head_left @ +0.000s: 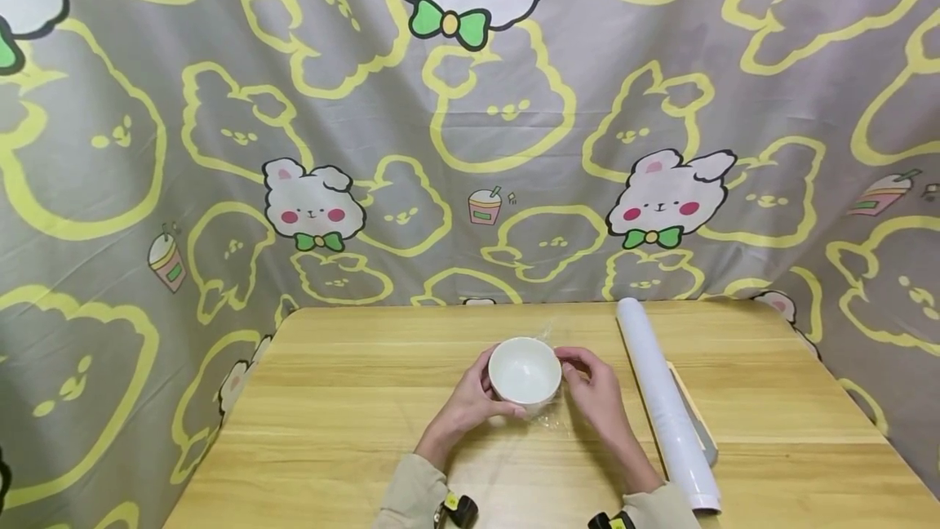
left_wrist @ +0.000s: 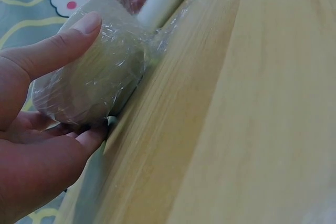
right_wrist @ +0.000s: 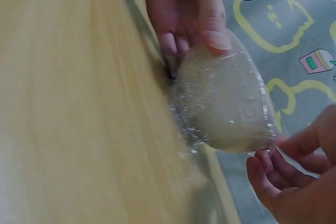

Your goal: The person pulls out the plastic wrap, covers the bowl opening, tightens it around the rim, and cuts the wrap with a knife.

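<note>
A white bowl (head_left: 525, 371) stands mouth up just above or on the wooden table, in the middle of the head view. Clear cling film (left_wrist: 113, 51) is wrapped around its outside, crinkled and bunched near the base. My left hand (head_left: 470, 398) grips the bowl from the left, its thumb along the near side and its fingers around the far side and below. At the right rim, my right hand (head_left: 593, 390) pinches the edge of the film with curled fingers; the right wrist view shows these fingertips (right_wrist: 265, 156) close against the bowl.
A long roll of cling film (head_left: 664, 398) lies to the right of my right hand. Partly under it is a flat grey and tan object (head_left: 693, 415), its kind unclear. The wooden table (head_left: 330, 406) meets a patterned curtain (head_left: 411, 129) behind and at both sides.
</note>
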### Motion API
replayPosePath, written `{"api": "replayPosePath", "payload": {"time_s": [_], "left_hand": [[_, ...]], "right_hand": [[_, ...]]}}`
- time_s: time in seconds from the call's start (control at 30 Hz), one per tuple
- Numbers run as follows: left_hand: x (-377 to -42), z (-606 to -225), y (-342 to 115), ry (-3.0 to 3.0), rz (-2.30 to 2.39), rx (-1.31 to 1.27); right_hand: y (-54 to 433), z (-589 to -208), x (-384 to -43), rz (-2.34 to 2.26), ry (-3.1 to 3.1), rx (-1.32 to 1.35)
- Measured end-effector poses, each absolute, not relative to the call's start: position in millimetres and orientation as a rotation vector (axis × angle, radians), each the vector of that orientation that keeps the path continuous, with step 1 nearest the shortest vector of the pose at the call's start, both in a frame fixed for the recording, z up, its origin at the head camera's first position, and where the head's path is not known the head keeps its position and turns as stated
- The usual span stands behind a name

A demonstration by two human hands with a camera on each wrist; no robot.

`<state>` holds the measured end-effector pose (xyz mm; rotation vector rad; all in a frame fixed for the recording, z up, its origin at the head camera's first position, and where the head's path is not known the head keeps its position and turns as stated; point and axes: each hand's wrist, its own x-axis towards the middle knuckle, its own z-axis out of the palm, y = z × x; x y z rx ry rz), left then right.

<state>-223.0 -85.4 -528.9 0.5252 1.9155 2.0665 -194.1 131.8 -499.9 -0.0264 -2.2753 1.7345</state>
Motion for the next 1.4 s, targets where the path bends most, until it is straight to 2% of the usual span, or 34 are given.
{"api": "replayPosePath", "payload": {"time_s": [0.2,0.4,0.53,0.63,0.8,0.9,1.1,1.4], "left_hand": [[-223.3,-528.5,-86.6,1.920,2.068,0.522],[-223.3,-527.5,-87.0,1.919,2.075,0.514],[-223.1,-526.9,-86.1,1.923,2.073,0.514],[-222.9,-527.2,-86.2,1.926,2.071,0.511],[-222.9,-528.2,-86.0,1.917,2.070,0.503],[-222.5,-527.7,-86.1,1.908,2.073,0.512],[-221.4,-531.4,-85.0,1.910,2.074,0.499],[-223.5,-531.1,-86.2,1.884,2.061,0.529]], "right_hand": [[130.3,-504.4,-195.0,1.708,-2.360,-0.043],[140.2,-484.9,-189.6,1.540,-2.467,-0.060],[144.7,-476.5,-183.9,1.713,-2.604,-0.002],[144.7,-478.0,-181.9,1.841,-2.657,0.034],[144.0,-487.0,-181.2,1.828,-2.696,0.103],[144.9,-491.3,-183.0,1.789,-2.716,0.058],[146.9,-494.1,-193.7,1.854,-2.551,-0.178],[143.4,-494.6,-236.6,2.023,-2.377,-0.255]]}}
